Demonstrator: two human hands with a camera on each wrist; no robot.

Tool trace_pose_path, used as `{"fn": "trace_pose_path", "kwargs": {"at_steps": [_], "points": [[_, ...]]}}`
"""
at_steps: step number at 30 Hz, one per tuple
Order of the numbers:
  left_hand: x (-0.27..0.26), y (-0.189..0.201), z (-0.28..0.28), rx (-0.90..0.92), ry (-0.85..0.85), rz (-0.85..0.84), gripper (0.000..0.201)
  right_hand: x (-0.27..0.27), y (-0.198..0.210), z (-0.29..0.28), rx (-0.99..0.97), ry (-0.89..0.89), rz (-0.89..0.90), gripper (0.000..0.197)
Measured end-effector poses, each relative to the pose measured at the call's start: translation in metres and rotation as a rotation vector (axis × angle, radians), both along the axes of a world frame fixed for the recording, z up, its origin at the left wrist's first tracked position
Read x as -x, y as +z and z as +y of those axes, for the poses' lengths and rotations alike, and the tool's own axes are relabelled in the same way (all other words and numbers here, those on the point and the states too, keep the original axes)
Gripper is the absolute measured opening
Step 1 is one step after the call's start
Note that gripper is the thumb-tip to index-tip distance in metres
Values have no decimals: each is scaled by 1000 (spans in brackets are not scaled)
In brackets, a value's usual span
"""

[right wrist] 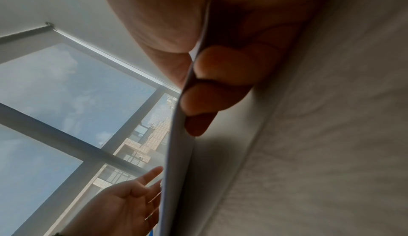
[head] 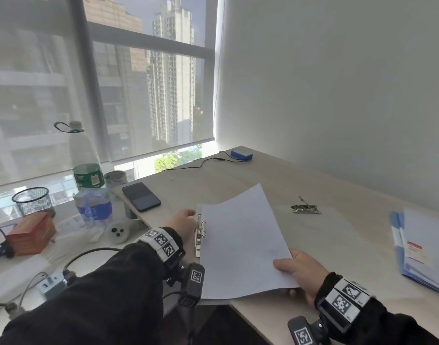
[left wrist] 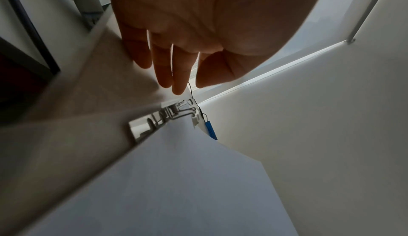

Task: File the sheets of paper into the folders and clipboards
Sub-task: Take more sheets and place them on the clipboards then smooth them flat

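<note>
While my right hand (head: 299, 270) pinches the sheet (head: 240, 242) over the clipboard clip (head: 200, 232) on the worktop (head: 313, 185), head view shows filing unfinished. Left wrist: left hand (left wrist: 187, 30) fingers (left wrist: 178, 75) relaxed, empty. Right wrist: thumb and fingers (right wrist: 212, 100) clamp paper.

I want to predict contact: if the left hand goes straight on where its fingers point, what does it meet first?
Probably the tabletop beside the metal clip; beyond lies the phone, though depth is unclear.
</note>
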State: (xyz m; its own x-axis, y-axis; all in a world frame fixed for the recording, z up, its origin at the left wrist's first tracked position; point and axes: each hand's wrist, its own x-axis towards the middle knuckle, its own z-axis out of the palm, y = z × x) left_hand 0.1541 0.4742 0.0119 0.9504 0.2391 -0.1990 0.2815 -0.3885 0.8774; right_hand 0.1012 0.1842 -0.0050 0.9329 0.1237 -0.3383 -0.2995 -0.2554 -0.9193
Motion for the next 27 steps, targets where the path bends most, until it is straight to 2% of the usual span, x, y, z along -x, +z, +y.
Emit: {"fn": "trace_pose_path", "kwargs": {"at_steps": [4, 9, 13, 15, 17, 20, 22, 24, 27], "points": [[-14, 2, -5, 1, -31, 12, 55, -1, 2, 0, 3, 22, 9, 19], [1, 7, -6, 178, 78, -157, 24, 0, 2, -1, 14, 26, 12, 16], [19, -9, -2, 160, -13, -174, 26, -1, 1, -2, 13, 23, 25, 18], [23, -16, 1, 112, -28, -179, 25, -1, 1, -2, 15, 26, 29, 18], [25, -21, 5, 48, -50, -140, 14, -1, 0, -1, 14, 30, 27, 18], [26, -25, 10, -117, -138, -24, 53, -1, 0, 0, 13, 30, 19, 18], [27, -28, 13, -324, -158, 26, 67, -1, -1, 0, 10, 29, 12, 17], [32, -30, 12, -516, -147, 29, 66, -1, -1, -1, 11, 27, 11, 17], [40, -33, 6, -558, -136, -2, 56, -2, -2, -2, 5, 30, 9, 19]]}}
